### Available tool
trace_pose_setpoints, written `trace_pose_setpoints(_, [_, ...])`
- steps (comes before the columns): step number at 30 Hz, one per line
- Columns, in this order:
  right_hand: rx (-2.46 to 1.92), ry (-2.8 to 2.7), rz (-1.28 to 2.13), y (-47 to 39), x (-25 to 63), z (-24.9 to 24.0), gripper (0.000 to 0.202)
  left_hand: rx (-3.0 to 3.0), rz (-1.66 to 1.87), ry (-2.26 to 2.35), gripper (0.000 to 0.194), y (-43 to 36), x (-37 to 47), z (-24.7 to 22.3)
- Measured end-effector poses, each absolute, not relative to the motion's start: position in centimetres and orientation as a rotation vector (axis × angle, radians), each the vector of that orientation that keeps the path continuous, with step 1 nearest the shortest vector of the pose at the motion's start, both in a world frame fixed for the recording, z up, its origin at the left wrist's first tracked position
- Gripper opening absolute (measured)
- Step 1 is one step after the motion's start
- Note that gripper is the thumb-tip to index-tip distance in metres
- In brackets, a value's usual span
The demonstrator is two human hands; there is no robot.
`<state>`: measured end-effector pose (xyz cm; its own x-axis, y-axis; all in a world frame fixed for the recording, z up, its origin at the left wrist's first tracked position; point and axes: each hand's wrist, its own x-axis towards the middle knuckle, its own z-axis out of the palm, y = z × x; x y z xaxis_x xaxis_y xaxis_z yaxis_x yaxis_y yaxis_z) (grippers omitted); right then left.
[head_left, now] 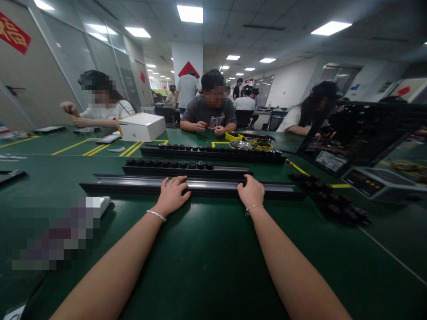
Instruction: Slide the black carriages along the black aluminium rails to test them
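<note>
A long black rail [213, 191] with a shiny metal channel lies across the green table [213, 258] in front of me. My left hand [172, 194] rests on its left half, palm down, with the fingers spread. On the right half, my right hand [251, 192] is closed, its fingers pinched at a small black part [245, 181] that is mostly hidden by them. Just behind, a shorter black rail [230, 170] carries a row of small black knob-like parts [166, 164] on its left side. Farther back, another black rail [213, 154] holds a similar row.
At right lie a cluster of black parts [330, 200], a grey box-shaped device [380, 183] and a dark-framed panel [347, 133]. A white box [143, 126], yellow trays [233, 136] and a round metal dish [240, 145] stand farther back. Several people sit around.
</note>
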<state>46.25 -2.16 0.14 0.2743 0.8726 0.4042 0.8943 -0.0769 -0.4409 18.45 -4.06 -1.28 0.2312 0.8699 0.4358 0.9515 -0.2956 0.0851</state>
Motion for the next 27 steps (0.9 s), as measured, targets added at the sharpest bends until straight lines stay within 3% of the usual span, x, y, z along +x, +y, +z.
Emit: trace_pose_setpoints(27, [-1.971,-1.528,-0.104,-2.2,47.7,0.2,0.038,-2.311,-0.624,-1.743,0.022,-4.2,18.6,-0.9])
